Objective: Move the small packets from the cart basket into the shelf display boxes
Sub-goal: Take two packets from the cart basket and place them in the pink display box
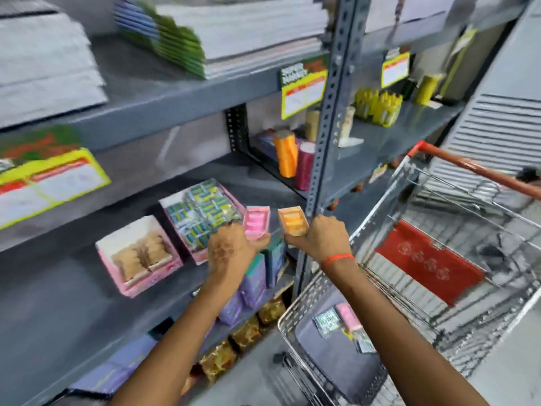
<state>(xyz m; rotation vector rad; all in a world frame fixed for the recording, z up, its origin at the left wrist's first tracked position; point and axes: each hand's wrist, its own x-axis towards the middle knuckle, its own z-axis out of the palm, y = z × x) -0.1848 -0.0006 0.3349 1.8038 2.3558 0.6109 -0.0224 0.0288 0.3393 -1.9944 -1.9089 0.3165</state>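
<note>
Your left hand [231,250] is closed around the lower end of a pink packet [256,222], thumb and fingers pinching it, packet upright and tipped slightly away from you. Your right hand [322,237] is fisted on the bottom of an orange packet [292,221], same upright pose. The two packets sit side by side, near each other but apart, held in front of the grey metal shelf [87,276], just right of the display boxes.

Two open pink display boxes on that shelf, both tilted back. The left box [140,256] holds two rows of tan packets. The right box [202,218] is packed with blue-green-yellow packets; your left hand is just beside its near right corner. Frame is motion-blurred, so you can't read any print.

The cart [439,259] is on the right, red handle [468,165] far right, red panel [427,262] inside. The cart basket [304,303] is at its near end, below your right forearm. Still in it: another pink packet [348,316] and two shiny silvery packets [328,322], one beside the pink one and one nearer you, partly hidden by your arm.

Red thread band [338,257] on your right wrist. Below the shelf: purple packs [254,282] and gold-wrapped packs [246,332]. Further back on the same level, orange [286,153] and magenta spools [304,165] stand by the upright post [330,112].
</note>
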